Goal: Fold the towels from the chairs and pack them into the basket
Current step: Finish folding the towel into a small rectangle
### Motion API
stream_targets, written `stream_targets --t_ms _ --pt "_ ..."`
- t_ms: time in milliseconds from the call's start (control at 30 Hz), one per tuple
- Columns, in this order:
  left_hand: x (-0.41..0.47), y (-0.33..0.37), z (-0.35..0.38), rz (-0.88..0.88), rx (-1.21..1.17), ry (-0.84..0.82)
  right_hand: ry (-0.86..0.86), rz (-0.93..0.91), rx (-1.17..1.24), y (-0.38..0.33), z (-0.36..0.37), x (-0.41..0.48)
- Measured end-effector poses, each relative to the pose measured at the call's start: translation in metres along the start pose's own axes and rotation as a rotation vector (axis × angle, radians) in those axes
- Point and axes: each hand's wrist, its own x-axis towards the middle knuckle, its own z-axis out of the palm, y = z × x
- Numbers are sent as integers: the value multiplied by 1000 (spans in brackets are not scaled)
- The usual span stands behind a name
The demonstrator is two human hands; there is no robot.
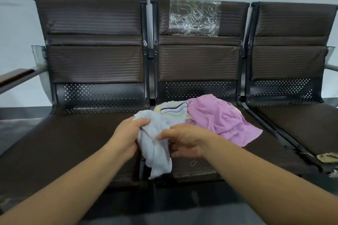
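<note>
Row of dark chairs (95, 64), three seats, against a pale wall. Lilac towel (223, 120), crumpled, on the middle seat. Pale grey towel (157, 151), bunched, held above the gap between left and middle seats, lower end hanging. Striped towel (173, 113), rumpled, behind it, touching the lilac one. Left hand (128, 133), curled round the upper bunch. Right hand (184, 140), pinching a fold lower down. Basket not in view. Advised: find two adjacent corners, pull taut, then halve.
</note>
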Motion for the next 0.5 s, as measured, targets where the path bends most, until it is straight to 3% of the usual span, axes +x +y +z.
stream_targets --t_ms 67,167,300,433,500 --pt "-3 0 -8 56 95 -24 36 17 161 3 -5 5" --pt "-15 3 -21 -70 162 -236 149 9 366 0 -10 13" --pt "-22 0 -36 -279 301 -476 168 91 323 6 -1 21" --pt "-20 -9 -43 -452 111 -460 93 115 281 6 14 22" --pt "-17 -12 -42 -436 45 -407 55 86 283 3 20 19"
